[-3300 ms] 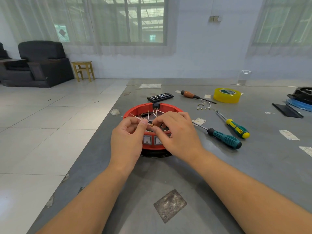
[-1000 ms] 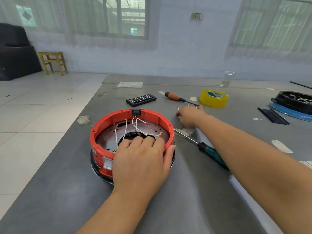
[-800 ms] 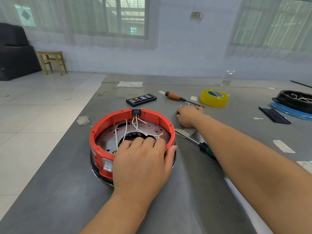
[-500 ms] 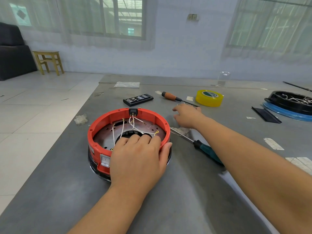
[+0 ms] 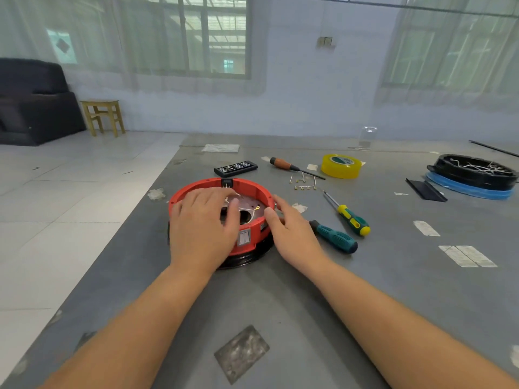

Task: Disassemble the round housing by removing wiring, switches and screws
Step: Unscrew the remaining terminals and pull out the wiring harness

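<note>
The round red housing sits on a black base in the middle of the grey table. White wires with a ring terminal lie inside it, and a white rocker switch sits in its near wall. My left hand rests over the near-left rim, fingers stretched across the inside. My right hand touches the housing's right side, thumb against the rim, and holds nothing. Several removed wires lie on the table beyond it.
A teal screwdriver and a yellow-green screwdriver lie just right of my right hand. Farther back are a wood-handled screwdriver, yellow tape and a black bit case. A second black housing stands far right. The table edge runs along the left.
My right hand has come back from the loose wires at the far right to the housing's right side. My left hand shifted toward the left rim, and the switch now faces front right.
</note>
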A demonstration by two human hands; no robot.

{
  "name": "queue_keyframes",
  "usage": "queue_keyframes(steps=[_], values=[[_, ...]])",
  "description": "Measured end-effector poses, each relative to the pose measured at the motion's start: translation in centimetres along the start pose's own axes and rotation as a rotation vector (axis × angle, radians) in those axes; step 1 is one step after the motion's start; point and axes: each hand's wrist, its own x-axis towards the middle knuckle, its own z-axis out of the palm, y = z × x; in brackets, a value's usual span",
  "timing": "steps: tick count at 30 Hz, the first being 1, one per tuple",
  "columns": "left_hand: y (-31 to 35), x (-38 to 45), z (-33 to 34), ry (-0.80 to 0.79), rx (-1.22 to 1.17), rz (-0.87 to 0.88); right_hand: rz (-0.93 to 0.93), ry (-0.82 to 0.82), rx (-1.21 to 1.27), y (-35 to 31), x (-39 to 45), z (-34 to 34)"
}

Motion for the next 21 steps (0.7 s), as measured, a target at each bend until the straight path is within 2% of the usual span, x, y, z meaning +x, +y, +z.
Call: queue_keyframes(steps=[3,6,9,11,21], values=[[-2.9,0.3,-1.5,-0.053,-0.079,-0.192,0.103,0.028,0.045,0.2,-0.7,0.3],[-5.1,-0.6,-2.4,-0.073,-0.098,-0.463,0.079,0.024,0.046,0.4,-0.8,0.5],[-5.5,-2.1,-2.0,-0.205,-0.193,-0.699,0.058,0.004,0.055,0.4,-0.6,0.8],[-5.3,-2.3,-1.5,-0.204,-0.291,-0.741,0.063,-0.005,0.052,0.5,-0.5,0.9],[-5.8,-2.7,-2.4,-0.057,-0.631,-0.680,-0.018,-0.036,0.234,0.9,0.3,0.8]])
